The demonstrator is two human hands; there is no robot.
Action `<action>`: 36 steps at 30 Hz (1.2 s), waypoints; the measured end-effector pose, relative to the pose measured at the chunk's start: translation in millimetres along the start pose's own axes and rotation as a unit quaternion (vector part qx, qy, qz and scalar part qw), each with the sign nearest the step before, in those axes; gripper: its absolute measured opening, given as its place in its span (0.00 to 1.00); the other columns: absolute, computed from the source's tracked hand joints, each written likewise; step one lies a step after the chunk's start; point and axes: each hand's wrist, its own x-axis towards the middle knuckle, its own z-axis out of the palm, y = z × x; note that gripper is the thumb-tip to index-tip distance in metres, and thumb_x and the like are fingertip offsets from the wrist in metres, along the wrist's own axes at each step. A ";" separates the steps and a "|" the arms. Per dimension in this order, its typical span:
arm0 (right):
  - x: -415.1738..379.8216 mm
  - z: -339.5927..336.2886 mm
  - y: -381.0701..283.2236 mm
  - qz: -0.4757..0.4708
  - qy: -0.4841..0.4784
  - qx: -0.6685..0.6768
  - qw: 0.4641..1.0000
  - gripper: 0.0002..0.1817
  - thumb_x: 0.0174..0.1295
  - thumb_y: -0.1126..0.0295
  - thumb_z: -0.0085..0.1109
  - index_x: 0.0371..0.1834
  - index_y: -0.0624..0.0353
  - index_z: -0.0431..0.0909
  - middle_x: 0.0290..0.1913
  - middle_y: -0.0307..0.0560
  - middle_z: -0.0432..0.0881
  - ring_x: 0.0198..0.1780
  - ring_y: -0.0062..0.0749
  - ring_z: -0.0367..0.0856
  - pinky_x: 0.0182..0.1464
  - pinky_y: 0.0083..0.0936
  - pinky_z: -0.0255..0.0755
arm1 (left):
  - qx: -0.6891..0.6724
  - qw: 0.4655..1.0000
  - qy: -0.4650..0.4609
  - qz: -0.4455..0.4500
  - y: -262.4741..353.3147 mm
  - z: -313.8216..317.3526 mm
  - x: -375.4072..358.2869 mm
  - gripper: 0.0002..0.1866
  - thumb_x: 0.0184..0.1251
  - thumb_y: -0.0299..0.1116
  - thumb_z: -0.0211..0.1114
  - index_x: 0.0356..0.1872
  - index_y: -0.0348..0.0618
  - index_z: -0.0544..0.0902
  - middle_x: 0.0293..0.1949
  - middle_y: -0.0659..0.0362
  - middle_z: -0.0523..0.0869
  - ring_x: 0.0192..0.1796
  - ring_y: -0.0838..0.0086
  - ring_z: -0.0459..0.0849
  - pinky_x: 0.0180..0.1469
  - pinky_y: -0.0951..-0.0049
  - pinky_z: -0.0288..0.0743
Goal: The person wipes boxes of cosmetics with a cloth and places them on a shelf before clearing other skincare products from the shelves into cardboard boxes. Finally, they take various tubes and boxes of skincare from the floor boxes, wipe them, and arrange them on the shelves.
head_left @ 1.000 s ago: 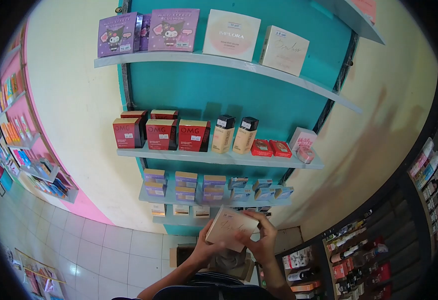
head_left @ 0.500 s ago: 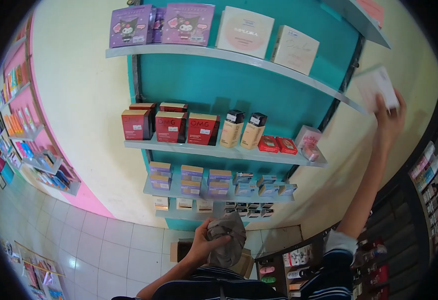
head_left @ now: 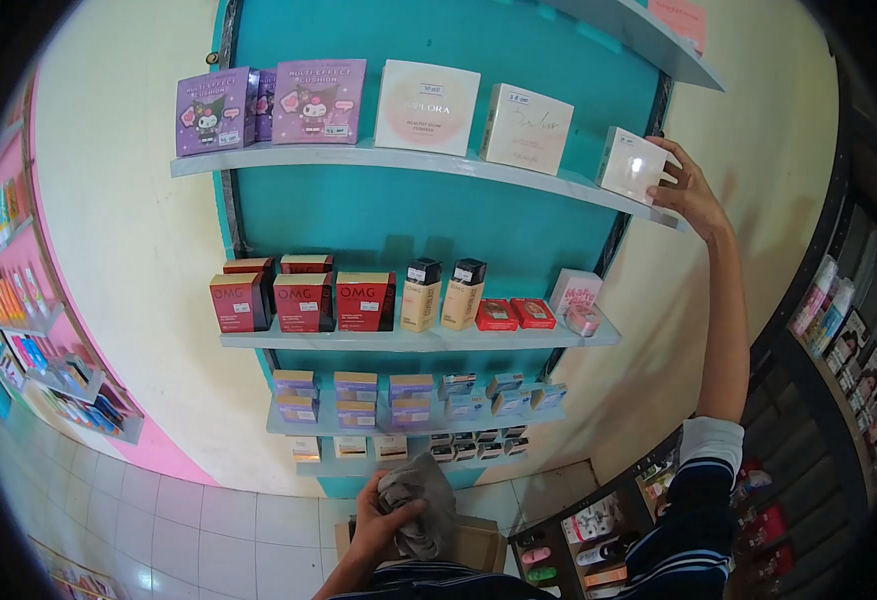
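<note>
A: Head view — what do the hands hold?
B: The right hand [head_left: 693, 195] pinches a white box [head_left: 631, 162] by its right side, thumb near the lower corner; the box is at the right end of the top shelf [head_left: 568, 186], though whether its base bears fully I cannot tell; the left hand [head_left: 383, 525] clutches a bunched grey cloth [head_left: 420, 508], low before the body.
A: And the surface?
B: Pale grey; a beige box [head_left: 528, 130] stands left of the white one, a gap between; purple boxes [head_left: 318, 100] fill the left end.
A: The room?
B: Teal panel [head_left: 468, 215] behind the shelves; cream wall [head_left: 138, 200] beside it; pale tiled floor [head_left: 223, 515] below — a dark rack [head_left: 808, 460] at lower right.
</note>
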 end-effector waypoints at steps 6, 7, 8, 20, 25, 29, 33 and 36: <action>22.2 11.9 11.2 0.013 -0.032 -0.010 0.999 0.37 0.38 0.81 0.63 0.56 0.51 0.60 0.46 0.50 0.71 0.44 0.30 0.73 0.44 0.22 0.72 | -0.005 1.000 0.015 -0.009 0.6 -1.3 -1.8 0.18 0.45 0.19 0.65 0.38 0.38 0.69 0.33 0.58 0.78 0.36 0.77 0.78 0.38 0.77 0.74; 29.2 16.6 13.1 0.020 -0.034 -0.016 0.999 0.37 0.38 0.81 0.63 0.56 0.51 0.59 0.46 0.50 0.71 0.44 0.30 0.73 0.45 0.23 0.72 | -0.002 1.000 0.018 -0.010 0.9 -1.4 -1.8 0.18 0.45 0.19 0.65 0.38 0.38 0.69 0.33 0.58 0.78 0.36 0.77 0.78 0.38 0.77 0.74; 36.7 21.7 14.7 0.017 -0.039 -0.016 0.999 0.37 0.38 0.81 0.63 0.56 0.51 0.59 0.46 0.50 0.71 0.44 0.30 0.73 0.45 0.23 0.72 | -0.005 1.000 0.022 -0.006 1.7 -1.2 -2.4 0.18 0.45 0.19 0.65 0.38 0.38 0.69 0.33 0.58 0.78 0.36 0.77 0.78 0.38 0.77 0.74; 93.8 100.1 3.4 0.040 -0.127 0.082 0.988 0.39 0.47 0.77 0.60 0.62 0.47 0.51 0.53 0.47 0.67 0.53 0.31 0.69 0.54 0.30 0.68 | -0.026 0.999 0.043 0.020 5.9 -15.1 -14.1 0.18 0.46 0.21 0.65 0.39 0.38 0.69 0.34 0.58 0.78 0.36 0.78 0.78 0.40 0.78 0.73; 105.8 102.7 7.0 0.092 -0.144 0.109 0.979 0.42 0.49 0.71 0.62 0.64 0.50 0.44 0.57 0.48 0.63 0.54 0.32 0.68 0.56 0.30 0.65 | -0.040 0.998 0.044 0.022 4.8 -20.1 -15.4 0.18 0.46 0.21 0.66 0.39 0.38 0.69 0.34 0.59 0.78 0.37 0.78 0.77 0.41 0.77 0.73; 101.6 98.4 15.1 0.089 -0.135 0.128 0.978 0.40 0.50 0.70 0.60 0.63 0.55 0.45 0.57 0.48 0.63 0.54 0.32 0.68 0.56 0.28 0.65 | -0.031 0.998 0.049 0.024 4.2 -21.1 -15.7 0.18 0.46 0.21 0.66 0.39 0.39 0.69 0.34 0.59 0.78 0.37 0.79 0.77 0.41 0.77 0.73; 104.7 94.1 19.5 0.093 -0.148 0.135 0.975 0.37 0.53 0.71 0.58 0.62 0.54 0.45 0.55 0.47 0.64 0.53 0.31 0.70 0.54 0.27 0.67 | -0.030 0.999 0.044 0.008 4.0 -20.5 -16.3 0.19 0.45 0.21 0.66 0.39 0.39 0.69 0.34 0.59 0.78 0.37 0.77 0.78 0.42 0.76 0.73; 103.0 93.0 18.3 0.103 -0.137 0.123 0.977 0.34 0.54 0.71 0.56 0.62 0.54 0.47 0.54 0.46 0.66 0.51 0.29 0.71 0.52 0.25 0.69 | -0.036 0.999 0.038 0.000 3.4 -21.2 -16.2 0.19 0.45 0.20 0.66 0.39 0.40 0.68 0.35 0.58 0.78 0.38 0.75 0.78 0.42 0.74 0.74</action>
